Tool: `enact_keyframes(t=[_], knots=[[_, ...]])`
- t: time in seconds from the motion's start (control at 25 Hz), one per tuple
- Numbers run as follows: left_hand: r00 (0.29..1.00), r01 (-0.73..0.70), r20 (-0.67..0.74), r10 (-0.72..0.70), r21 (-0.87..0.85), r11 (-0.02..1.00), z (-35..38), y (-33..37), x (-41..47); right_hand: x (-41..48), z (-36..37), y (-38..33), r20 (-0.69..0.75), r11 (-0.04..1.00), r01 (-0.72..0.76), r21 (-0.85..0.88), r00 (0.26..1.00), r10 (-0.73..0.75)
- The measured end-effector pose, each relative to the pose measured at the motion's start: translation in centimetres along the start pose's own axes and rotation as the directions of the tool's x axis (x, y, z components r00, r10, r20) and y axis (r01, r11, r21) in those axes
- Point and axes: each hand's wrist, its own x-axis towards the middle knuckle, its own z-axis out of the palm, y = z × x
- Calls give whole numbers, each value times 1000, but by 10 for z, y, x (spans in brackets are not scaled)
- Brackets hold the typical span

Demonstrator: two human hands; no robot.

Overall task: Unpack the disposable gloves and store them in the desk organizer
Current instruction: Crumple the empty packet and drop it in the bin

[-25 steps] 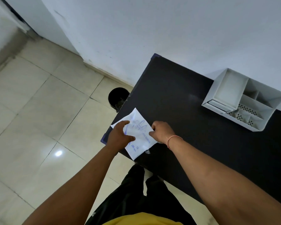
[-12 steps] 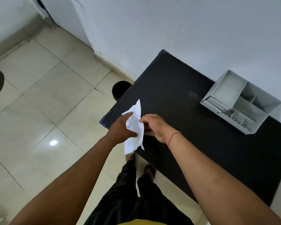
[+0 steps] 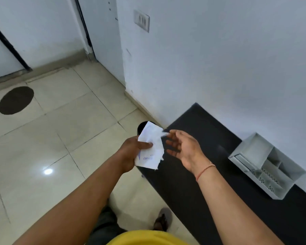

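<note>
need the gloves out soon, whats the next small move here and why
Probably bring the open right hand back to the packet's torn right edge and reach inside. The left hand grips the packet, no glove shows, and the organizer sits empty.

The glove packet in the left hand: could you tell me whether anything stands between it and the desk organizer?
Only the open right hand, beside the glove packet held by the left hand. Beyond it, bare black desk runs to the desk organizer.

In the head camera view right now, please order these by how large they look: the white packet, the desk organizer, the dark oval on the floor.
1. desk organizer
2. white packet and dark oval: look alike, and the packet is nearer the camera, so unranked.
</note>
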Motion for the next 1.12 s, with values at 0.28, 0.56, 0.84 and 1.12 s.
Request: enact_keyframes(t=[0.28, 0.56, 0.84, 1.12], knots=[[993, 65, 113, -44, -184, 981, -113, 86, 4, 7, 155, -29, 326, 937, 205, -281, 939, -108], [988, 83, 125, -95, 96, 992, -184, 129, 64, 54, 240, -28, -94, 978, 158, 134, 985, -146], [956, 236, 163, -244, 68, 969, -176, 174, 178, 140, 217, -52, -292, 817, 103, 568, 953, 83], [926, 332, 100, -364, 240, 912, -155, 194, 328, 277, 186, -37, -464, 729, 63, 681, 808, 363]])
